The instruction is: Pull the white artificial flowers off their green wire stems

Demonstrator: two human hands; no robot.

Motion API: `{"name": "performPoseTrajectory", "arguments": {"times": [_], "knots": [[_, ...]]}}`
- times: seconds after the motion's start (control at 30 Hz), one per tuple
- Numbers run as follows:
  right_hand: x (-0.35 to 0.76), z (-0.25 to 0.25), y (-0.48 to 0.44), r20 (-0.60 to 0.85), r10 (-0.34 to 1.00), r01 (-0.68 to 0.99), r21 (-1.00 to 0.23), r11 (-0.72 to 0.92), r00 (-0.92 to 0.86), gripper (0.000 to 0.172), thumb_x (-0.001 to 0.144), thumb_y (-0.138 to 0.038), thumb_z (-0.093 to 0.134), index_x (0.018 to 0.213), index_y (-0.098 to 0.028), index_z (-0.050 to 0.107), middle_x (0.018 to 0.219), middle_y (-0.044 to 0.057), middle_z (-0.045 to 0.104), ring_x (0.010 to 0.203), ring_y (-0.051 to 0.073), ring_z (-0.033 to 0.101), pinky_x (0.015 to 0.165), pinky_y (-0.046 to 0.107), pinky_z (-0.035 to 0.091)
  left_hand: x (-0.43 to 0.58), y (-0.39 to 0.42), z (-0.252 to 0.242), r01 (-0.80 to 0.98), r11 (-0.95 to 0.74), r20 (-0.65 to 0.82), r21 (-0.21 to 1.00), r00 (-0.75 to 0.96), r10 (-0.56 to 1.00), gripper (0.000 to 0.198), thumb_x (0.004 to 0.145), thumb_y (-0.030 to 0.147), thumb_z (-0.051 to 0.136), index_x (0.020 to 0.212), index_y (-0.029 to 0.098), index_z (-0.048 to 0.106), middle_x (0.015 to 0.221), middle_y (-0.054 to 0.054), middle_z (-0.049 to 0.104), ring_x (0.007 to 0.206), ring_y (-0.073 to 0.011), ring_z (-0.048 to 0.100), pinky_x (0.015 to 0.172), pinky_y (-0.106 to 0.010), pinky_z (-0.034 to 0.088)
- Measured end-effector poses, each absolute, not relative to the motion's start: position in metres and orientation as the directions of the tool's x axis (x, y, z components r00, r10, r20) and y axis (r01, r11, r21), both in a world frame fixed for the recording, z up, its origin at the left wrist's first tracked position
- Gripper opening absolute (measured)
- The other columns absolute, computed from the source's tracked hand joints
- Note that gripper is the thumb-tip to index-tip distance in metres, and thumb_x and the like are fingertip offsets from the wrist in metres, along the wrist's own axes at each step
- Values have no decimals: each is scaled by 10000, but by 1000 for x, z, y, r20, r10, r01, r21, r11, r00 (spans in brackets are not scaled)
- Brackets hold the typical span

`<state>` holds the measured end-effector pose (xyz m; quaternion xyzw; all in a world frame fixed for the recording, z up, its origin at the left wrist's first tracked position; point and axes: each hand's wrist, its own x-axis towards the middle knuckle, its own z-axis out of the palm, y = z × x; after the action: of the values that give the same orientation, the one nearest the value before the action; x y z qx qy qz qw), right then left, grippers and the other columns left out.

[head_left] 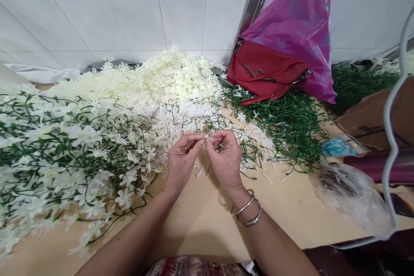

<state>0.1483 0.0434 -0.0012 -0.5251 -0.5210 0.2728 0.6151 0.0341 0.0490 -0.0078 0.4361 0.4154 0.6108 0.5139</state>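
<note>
My left hand (181,156) and my right hand (225,155) meet over the middle of the table, thumbs and fingertips pinched close together. Between them is a small white artificial flower piece (208,138), mostly covered by the fingers. Loose white stamen pieces (176,123) lie just behind and beside the hands. Green plastic stems (291,125) are heaped to the right. Assembled white flowers on green stems (87,151) fill the left side. A mound of cream-white blossoms (171,75) sits behind them.
A red handbag (267,69) and a purple plastic bag (297,26) lean near the tiled wall (181,8). On the right are a clear plastic bag (352,194), a cardboard box (375,112) and a hanging grey cable (389,129). The tan tabletop (200,220) shows in front.
</note>
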Motion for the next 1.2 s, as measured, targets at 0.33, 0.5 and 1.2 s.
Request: {"name": "performPoseTrajectory", "arguments": {"times": [0.33, 0.5, 1.2], "knots": [[149, -1, 43, 369, 881, 247, -920, 302, 295, 129, 863, -191, 677, 901, -244, 566, 757, -41, 572, 673, 147, 536, 676, 288, 474, 30, 47, -11, -243, -104, 101, 964, -25, 995, 153, 842, 324, 809, 893, 184, 772, 879, -35, 765, 845, -167, 688, 853, -289, 558], [148, -2, 43, 366, 892, 205, -926, 319, 265, 144, 875, -194, 696, 931, -242, 572, 776, -41, 574, 688, 142, 539, 698, 285, 487, 30, 45, -15, -219, -152, 142, 964, -60, 988, 181, 911, 341, 755, 1037, 214, 724, 981, -37, 775, 963, -185, 726, 911, -295, 557], [165, -3, 50, 290, 945, 159, -951, 266, 154, 210, 882, -165, 688, 1077, -239, 709, 890, -2, 658, 806, 169, 608, 816, 333, 518, 29, 44, -20, -163, -207, 214, 965, 28, 976, 138, 976, 314, 696, 1036, 191, 716, 1026, -52, 780, 993, -178, 725, 974, -315, 560]]}}
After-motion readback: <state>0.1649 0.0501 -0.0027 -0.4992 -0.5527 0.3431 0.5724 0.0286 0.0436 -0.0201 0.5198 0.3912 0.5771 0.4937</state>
